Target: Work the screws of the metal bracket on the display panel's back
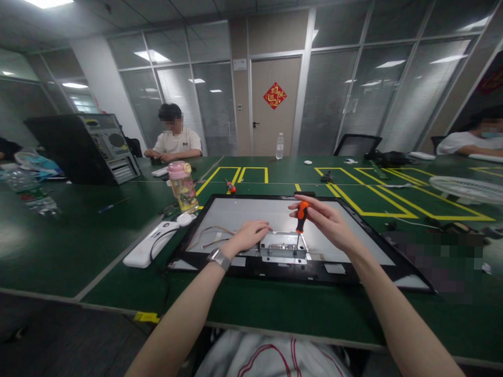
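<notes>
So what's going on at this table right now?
A person has a flat screen panel lying on the green table. Their right hand holds an orange-handled screwdriver upright, its tip down at a metal bracket on the panel. The left hand rests on the panel just beside that bracket. Two other people sit farther along the table.

head cam | looks forward-down | near hands [291,225] | table [68,242] and room beyond
</notes>
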A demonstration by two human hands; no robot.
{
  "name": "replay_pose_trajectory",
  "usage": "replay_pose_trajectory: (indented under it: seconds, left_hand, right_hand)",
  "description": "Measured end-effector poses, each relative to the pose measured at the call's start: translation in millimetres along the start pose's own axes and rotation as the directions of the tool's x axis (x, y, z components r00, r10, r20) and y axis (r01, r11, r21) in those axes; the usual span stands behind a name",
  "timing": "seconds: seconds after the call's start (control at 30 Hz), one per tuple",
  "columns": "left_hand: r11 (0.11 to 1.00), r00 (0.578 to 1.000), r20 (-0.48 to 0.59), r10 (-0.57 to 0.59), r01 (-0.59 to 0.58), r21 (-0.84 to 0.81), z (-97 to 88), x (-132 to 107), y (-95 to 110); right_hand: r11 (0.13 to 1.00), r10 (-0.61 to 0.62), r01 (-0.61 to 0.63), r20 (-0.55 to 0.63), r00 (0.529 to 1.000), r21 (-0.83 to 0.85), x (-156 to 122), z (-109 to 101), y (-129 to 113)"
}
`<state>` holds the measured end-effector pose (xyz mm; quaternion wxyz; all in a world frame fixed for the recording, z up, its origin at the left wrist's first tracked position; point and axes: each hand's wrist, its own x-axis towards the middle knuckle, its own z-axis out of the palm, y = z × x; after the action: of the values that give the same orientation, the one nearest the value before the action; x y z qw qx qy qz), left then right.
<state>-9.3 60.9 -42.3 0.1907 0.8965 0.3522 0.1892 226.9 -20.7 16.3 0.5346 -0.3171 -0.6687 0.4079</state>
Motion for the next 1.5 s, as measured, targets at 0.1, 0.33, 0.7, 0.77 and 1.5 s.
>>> replay_pose_trajectory:
  seconds: [0.1, 0.33, 0.7, 0.77, 1.5]
  left_hand:
    - [1.0, 1.0, 0.004, -0.012, 0.012, 0.008, -0.8, 0, 2]
    - [1.0, 1.0, 0.006, -0.007, 0.007, -0.008, 1.7, 0, -2]
    - [1.0, 1.0, 0.009, -0.004, 0.004, -0.013, 0.0, -1, -1]
    - [1.0, 1.0, 0.009, -0.001, 0.001, -0.013, 0.2, -1, -1]
    - [1.0, 1.0, -0.001, 0.012, -0.012, 0.024, 4.0, 3, -6]
  right_hand:
    - [0.997, -0.012, 0.008, -0.048, 0.999, -0.082, 0, 2, -2]
    - [0.94, -0.208, 0.118, -0.264, 0.942, -0.319, 2, 10, 2]
    - [0.953, -0.203, 0.121, -0.287, 0.936, -0.278, 1, 12, 4]
    - [0.97, -0.165, 0.111, -0.253, 0.953, -0.216, 0, 12, 5]
    - [0.927, -0.257, 0.15, -0.291, 0.922, -0.343, 0, 17, 7]
